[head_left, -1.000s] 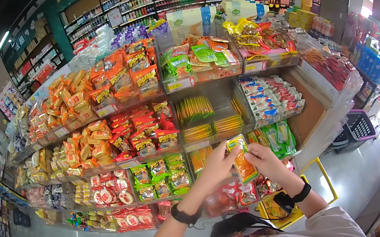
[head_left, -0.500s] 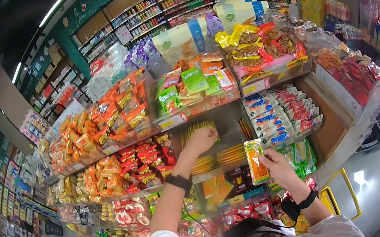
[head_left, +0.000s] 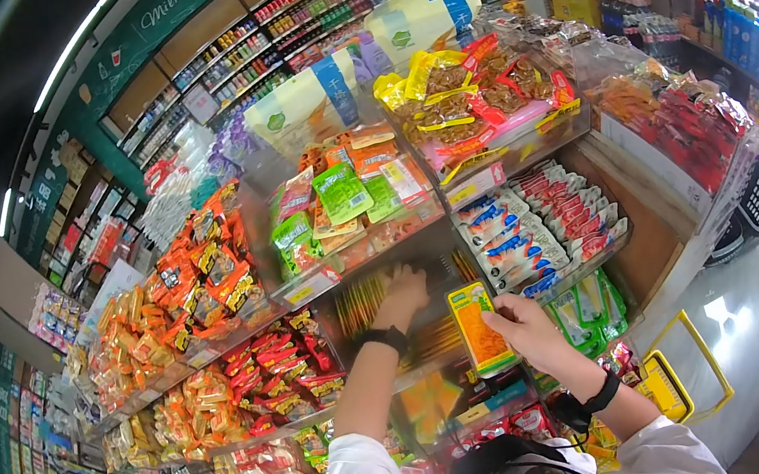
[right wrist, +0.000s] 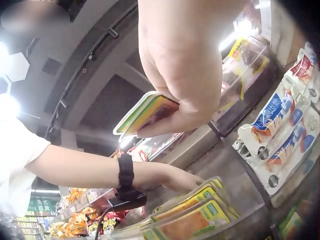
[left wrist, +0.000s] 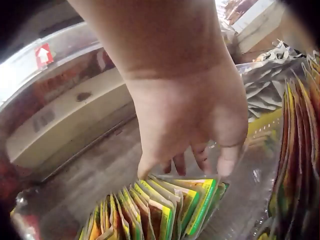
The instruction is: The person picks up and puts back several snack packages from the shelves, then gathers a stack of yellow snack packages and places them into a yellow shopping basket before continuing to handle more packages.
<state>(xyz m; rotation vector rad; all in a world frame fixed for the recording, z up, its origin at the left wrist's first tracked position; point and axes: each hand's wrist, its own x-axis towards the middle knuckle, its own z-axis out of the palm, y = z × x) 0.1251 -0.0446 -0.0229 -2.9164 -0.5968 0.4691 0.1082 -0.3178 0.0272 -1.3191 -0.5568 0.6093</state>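
Pinching the yellow packet [head_left: 480, 329] by its edge, right hand [head_left: 530, 332]; left hand [left wrist: 187, 112], fingers spread, right at the packet row [left wrist: 145, 212].

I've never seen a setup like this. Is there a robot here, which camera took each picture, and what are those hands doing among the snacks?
No robot, just a person's bare hands. One camera on the head looks down over a shop display; the other two, one on each wrist, look closely at each hand's work.

The display's bins hold wrapped snacks, such as orange packets and white-and-blue packets. The left hand reaches into a bin, fingers spread at a row of thin packets. The right hand holds up a yellow-and-orange packet, perhaps with another behind it.
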